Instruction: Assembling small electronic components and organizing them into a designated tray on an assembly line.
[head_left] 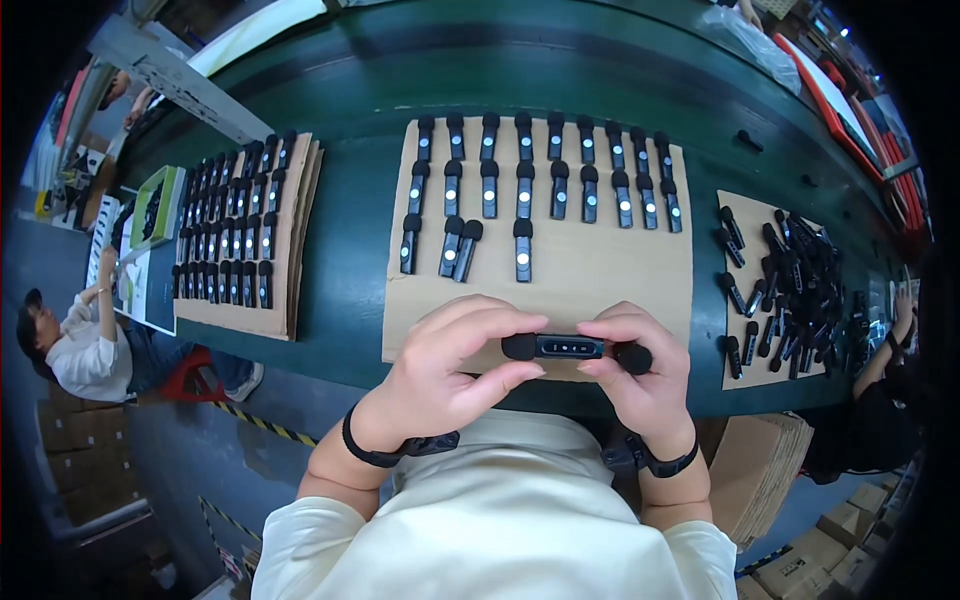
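Observation:
Above the near edge of the cardboard, a small black microphone [570, 346] lies level between my two hands, its small buttons and lights facing up. The thumb and fingers of my left hand [450, 360] pinch its foam tip. My right hand [640, 375] grips the other end. A second black foam tip [632, 357] sticks out of the right hand; whatever is below it is hidden in the palm. Beyond the hands, a cardboard sheet [600, 270] carries rows of black microphones [523, 190] with foam tips, most showing a light round spot.
At left, stacked cardboard [285, 318] bears more microphones in rows. A jumbled heap of microphones [795, 280] covers another sheet at right. The green table [350, 230] runs underneath, a metal post [190, 85] at far left. People sit at both sides; flattened cardboard [760, 470] leans below.

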